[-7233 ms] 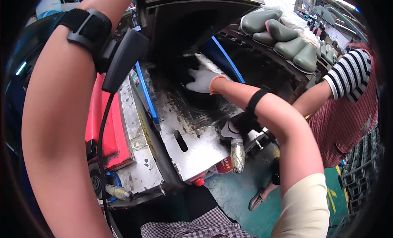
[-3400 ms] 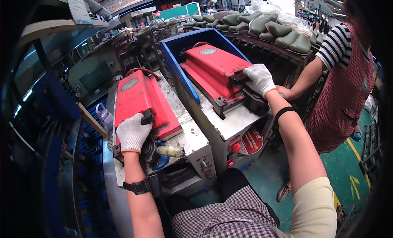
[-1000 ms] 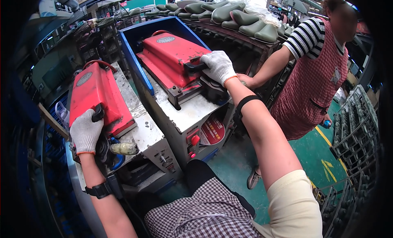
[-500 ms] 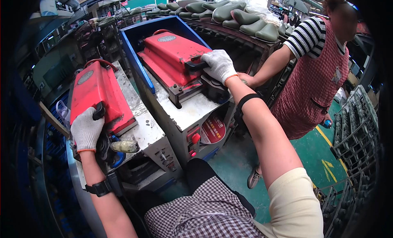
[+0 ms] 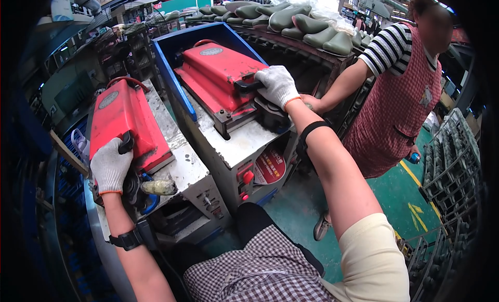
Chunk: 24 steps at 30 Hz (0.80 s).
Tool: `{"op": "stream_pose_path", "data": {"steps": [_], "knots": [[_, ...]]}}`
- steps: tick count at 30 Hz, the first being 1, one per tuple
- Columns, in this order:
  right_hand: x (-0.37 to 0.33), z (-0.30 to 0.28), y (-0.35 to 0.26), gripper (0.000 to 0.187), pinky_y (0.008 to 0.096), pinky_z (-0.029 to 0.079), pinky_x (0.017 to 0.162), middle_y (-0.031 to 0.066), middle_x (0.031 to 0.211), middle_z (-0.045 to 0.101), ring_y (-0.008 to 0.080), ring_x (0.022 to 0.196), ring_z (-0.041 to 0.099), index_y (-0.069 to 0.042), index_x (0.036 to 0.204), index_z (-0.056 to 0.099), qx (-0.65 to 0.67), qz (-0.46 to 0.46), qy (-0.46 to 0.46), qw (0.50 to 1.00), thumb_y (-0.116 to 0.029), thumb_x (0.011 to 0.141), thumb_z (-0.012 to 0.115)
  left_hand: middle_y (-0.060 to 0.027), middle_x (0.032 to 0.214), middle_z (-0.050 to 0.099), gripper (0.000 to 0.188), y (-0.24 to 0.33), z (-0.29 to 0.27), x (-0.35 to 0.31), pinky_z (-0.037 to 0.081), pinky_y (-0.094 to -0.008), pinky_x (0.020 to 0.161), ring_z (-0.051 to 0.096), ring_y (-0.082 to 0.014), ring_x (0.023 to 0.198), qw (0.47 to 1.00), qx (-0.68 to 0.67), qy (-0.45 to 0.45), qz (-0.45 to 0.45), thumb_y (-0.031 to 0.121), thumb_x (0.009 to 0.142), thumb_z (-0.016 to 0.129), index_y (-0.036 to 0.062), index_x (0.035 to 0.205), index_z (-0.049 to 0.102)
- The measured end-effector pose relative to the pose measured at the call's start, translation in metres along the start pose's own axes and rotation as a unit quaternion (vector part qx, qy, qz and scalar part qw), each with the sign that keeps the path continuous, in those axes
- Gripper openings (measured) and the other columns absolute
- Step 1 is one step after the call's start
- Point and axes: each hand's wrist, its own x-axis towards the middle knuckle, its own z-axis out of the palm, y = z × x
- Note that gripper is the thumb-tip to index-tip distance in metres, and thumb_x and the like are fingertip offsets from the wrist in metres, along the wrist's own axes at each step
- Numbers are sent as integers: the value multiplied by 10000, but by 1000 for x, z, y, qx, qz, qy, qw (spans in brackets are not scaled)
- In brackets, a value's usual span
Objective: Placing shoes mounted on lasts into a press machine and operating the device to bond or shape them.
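Observation:
Two red machine covers are lowered side by side on metal machine bodies. My left hand point(image 5: 111, 166), in a white knit glove, is closed round the black handle point(image 5: 126, 141) at the near end of the left cover point(image 5: 120, 115). My right hand point(image 5: 278, 86), gloved alike, grips the black handle point(image 5: 248, 86) of the right cover point(image 5: 215, 73). Below my left hand a lever with a worn, taped grip point(image 5: 159, 187) sticks out beside a blue part point(image 5: 150, 204). A dark clamp point(image 5: 271, 114) sits under my right hand.
Several green boots point(image 5: 296, 21) lie on a rack beyond the machines. Close on my right stands a person in a red checked apron point(image 5: 392, 102), one hand near my right wrist. Metal racks point(image 5: 452, 161) line the far right. A red button point(image 5: 248, 176) projects from the right machine's front.
Both hands stay on their handles and the covers have not moved. The person on the right has shifted very slightly.

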Motion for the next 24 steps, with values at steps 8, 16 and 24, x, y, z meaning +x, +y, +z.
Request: {"op": "stream_pose_path", "data": {"steps": [8, 16, 24], "knots": [[-1, 2, -1, 237, 458, 541, 845, 66, 861, 720, 313, 911, 713, -190, 938, 719, 10, 5, 3, 1000, -236, 735, 833, -175, 866, 751, 266, 3, -2, 0, 567, -520, 748, 741, -405, 870, 1000, 5, 2, -3, 400, 873, 732, 137, 909, 752], [0, -4, -2, 248, 446, 559, 852, 55, 931, 751, 290, 955, 734, -174, 958, 728, -14, 2, -22, 1000, -301, 762, 813, -174, 894, 755, 265, 4, -4, 0, 569, -514, 766, 740, -402, 898, 1000, 3, -5, -10, 392, 869, 740, 138, 939, 759], [1, -2, -2, 242, 452, 557, 858, 51, 922, 752, 293, 950, 734, -177, 940, 729, -14, 7, -26, 1000, -301, 751, 814, -175, 888, 754, 266, 3, -3, 1, 567, -522, 761, 738, -406, 890, 1000, -2, -10, -7, 391, 870, 738, 132, 931, 756]]}}
